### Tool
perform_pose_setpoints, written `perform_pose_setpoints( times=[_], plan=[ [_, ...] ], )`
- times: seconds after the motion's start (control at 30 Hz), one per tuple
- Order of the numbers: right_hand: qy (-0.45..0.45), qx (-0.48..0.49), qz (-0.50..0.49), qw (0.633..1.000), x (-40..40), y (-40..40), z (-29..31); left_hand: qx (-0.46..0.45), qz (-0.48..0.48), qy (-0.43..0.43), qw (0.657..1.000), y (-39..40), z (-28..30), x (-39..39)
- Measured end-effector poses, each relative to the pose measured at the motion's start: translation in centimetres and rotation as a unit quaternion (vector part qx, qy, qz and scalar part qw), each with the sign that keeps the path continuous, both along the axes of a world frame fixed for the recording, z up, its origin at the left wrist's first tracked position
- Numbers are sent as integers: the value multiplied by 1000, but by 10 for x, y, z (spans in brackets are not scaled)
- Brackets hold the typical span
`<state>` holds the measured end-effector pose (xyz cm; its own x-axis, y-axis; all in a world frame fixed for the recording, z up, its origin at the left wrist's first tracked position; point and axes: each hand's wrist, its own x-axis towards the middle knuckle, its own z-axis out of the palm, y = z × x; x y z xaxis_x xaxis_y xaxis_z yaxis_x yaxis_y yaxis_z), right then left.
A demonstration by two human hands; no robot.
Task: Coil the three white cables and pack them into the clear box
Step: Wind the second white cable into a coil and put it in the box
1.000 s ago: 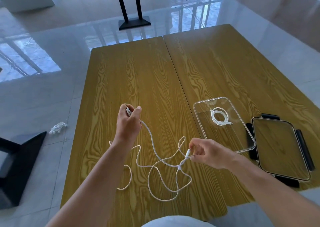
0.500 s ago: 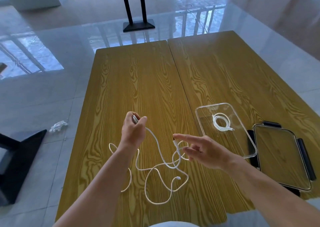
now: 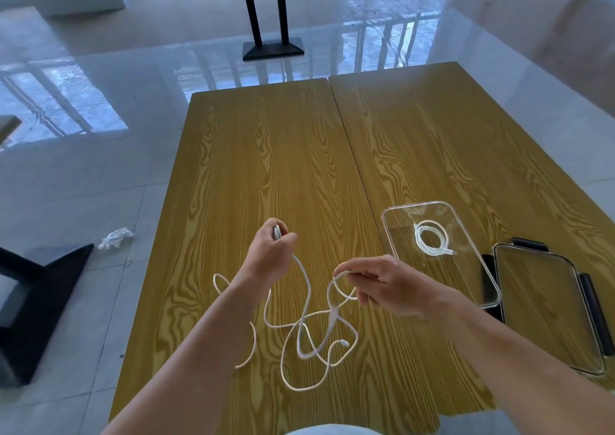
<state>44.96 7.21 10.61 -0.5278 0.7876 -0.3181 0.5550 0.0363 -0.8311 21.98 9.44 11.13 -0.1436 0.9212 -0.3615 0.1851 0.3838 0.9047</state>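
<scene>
The right hand (image 3: 382, 283) has closed on a loop of loose cable (image 3: 306, 335), left hand (image 3: 271, 251) pinching its end beside the clear box (image 3: 389, 231).

Readable text: none in the head view.
Labels or brands: none legible on any object or surface.
Numbers or signs: none legible.

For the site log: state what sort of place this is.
Probably an empty canteen or hall, not a home: two plain wood-grain tables pushed together, another pedestal table beyond, glossy tiled floor with scraps of litter.
</scene>
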Motion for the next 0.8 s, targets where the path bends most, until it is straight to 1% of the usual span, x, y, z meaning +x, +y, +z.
perform_pose_setpoints(
  times=[0.07, 0.13, 0.23, 0.33, 0.5, 0.67, 0.73, 0.8],
  plan=[
    [10, -40, -20, 999, -3, 2, 1, -16, -22, -13, 1000, -1, 1, -2],
    [2, -60, -37, 998, -6, 5, 2, -26, -40, -25, 999, -1, 3, -2],
    [-32, -50, -67, 996, -7, 8, 0, -42, -50, -52, 997, -2, 6, -4],
    [-62, -45, -85, 993, -6, 13, -4, -52, -36, -83, 995, -2, 10, -8],
    [-141, -5, -85, 986, -7, 20, -6, -45, -10, -134, 990, 2, 19, -13],
    [-230, 62, -64, 969, -9, 21, -1, -42, -14, -175, 984, 0, 29, -15],
    [-227, 78, -65, 969, -15, 22, 5, -36, -16, -188, 981, 0, 34, -14],
    [-173, 61, -52, 982, -25, 20, 16, -30, -16, -208, 978, 0, 40, -15]
  ],
)
